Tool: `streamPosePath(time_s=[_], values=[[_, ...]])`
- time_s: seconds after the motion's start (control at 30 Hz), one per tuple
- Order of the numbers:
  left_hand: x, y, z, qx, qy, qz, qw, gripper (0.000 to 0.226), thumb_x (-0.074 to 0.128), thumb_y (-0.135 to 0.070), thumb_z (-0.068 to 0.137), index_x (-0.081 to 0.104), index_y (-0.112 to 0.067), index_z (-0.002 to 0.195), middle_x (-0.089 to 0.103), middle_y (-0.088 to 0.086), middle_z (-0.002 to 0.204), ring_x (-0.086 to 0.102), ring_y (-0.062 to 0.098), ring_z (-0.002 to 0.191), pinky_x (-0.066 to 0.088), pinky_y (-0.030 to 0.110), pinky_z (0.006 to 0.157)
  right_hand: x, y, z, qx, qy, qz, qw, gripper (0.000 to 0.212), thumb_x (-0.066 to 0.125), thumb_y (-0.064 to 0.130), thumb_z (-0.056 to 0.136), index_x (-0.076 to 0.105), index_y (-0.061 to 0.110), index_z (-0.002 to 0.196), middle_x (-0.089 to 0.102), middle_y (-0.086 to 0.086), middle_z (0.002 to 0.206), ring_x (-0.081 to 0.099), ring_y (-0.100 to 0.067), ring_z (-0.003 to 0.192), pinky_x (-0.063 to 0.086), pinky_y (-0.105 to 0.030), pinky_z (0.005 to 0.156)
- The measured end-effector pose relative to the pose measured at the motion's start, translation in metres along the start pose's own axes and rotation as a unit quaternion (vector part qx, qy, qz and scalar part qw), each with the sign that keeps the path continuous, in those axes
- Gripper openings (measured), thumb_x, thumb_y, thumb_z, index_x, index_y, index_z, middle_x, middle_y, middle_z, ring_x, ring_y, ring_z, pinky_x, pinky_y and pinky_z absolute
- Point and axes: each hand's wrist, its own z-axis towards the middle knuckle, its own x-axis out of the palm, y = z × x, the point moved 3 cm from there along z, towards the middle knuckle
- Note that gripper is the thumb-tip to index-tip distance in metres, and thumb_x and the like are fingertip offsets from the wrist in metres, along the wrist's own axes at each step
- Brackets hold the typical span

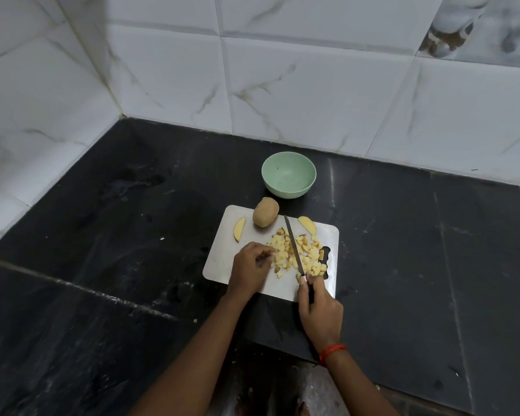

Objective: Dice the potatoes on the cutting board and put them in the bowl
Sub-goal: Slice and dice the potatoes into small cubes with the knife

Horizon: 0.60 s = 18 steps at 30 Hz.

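The right hand (317,307) grips the handle of a knife (293,247), whose blade runs ahead of the grip across a pile of diced potato (311,255) on the cutting board (221,259). Left of the blade, the left hand (249,267) curls its fingers against the pile; whether they pinch a piece is unclear. Beyond the blade tip sit a whole potato (265,216) and two wedges (239,229). Farther still, off the board, stands the green bowl (288,175).
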Motion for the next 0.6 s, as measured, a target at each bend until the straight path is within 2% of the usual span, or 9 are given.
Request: streamPosePath(time_s=[0.1,0.2,0.23,0.33,0.4,0.53,0.6], values=[[-0.013,-0.002,-0.001,0.0,-0.057,-0.016,0.998,0.023,0.069,-0.01,0.091,0.074,-0.023,0.109,0.064,-0.009,0.109,0.063,0.004,0.096,0.051,0.012,0.081,0.002,-0.003,0.002,0.011,0.014,0.017,1.0,0.008,0.051,0.034,0.098,0.049,0.03,0.092,0.048,0.012,0.051,0.046,-0.007,0.039,0.041,-0.031,0.036],[-0.038,0.009,0.011,-0.054,-0.169,0.047,0.983,0.028,0.069,-0.022,0.092,0.068,-0.022,0.121,0.055,-0.007,0.117,0.056,0.011,0.104,0.049,0.025,0.086,0.005,-0.005,0.002,0.009,0.023,0.02,1.0,0.006,0.05,0.035,0.099,0.048,0.032,0.094,0.047,0.012,0.051,0.046,-0.006,0.039,0.042,-0.03,0.036],[-0.044,0.013,0.02,-0.075,-0.182,0.071,0.978,0.034,0.069,-0.026,0.093,0.066,-0.019,0.125,0.054,-0.004,0.12,0.054,0.014,0.108,0.05,0.029,0.088,0.006,-0.006,0.002,0.007,0.024,0.018,1.0,0.005,0.05,0.035,0.099,0.048,0.033,0.094,0.047,0.012,0.051,0.046,-0.006,0.039,0.042,-0.03,0.036],[-0.048,0.019,0.047,-0.118,-0.121,0.139,0.976,0.044,0.069,-0.038,0.093,0.063,-0.016,0.13,0.055,0.001,0.125,0.053,0.019,0.114,0.053,0.039,0.09,0.006,-0.006,0.003,0.003,0.023,0.012,1.0,0.008,0.047,0.037,0.1,0.048,0.032,0.094,0.046,0.012,0.05,0.046,-0.007,0.038,0.041,-0.03,0.035],[-0.046,0.022,0.055,-0.117,-0.088,0.166,0.975,0.036,0.068,-0.038,0.093,0.068,-0.018,0.123,0.058,0.001,0.122,0.054,0.02,0.114,0.053,0.04,0.088,0.007,-0.006,0.002,0.003,0.025,0.009,1.0,0.011,0.045,0.039,0.1,0.048,0.032,0.093,0.047,0.011,0.05,0.046,-0.007,0.038,0.041,-0.03,0.035],[-0.051,0.028,0.05,-0.141,-0.083,0.16,0.973,0.021,0.072,-0.034,0.089,0.069,-0.02,0.105,0.058,-0.001,0.106,0.06,0.021,0.1,0.055,0.038,0.079,0.006,-0.006,0.002,0.005,0.029,0.008,1.0,0.008,0.053,0.033,0.098,0.048,0.033,0.092,0.048,0.01,0.05,0.046,-0.006,0.038,0.039,-0.026,0.035],[-0.054,0.029,0.035,-0.154,-0.082,0.148,0.974,0.032,0.073,-0.04,0.088,0.058,-0.022,0.11,0.058,-0.005,0.097,0.061,0.017,0.092,0.055,0.037,0.075,0.005,-0.005,0.003,0.002,0.026,0.008,1.0,0.009,0.054,0.032,0.098,0.047,0.032,0.092,0.047,0.011,0.05,0.045,-0.006,0.038,0.039,-0.027,0.034]])
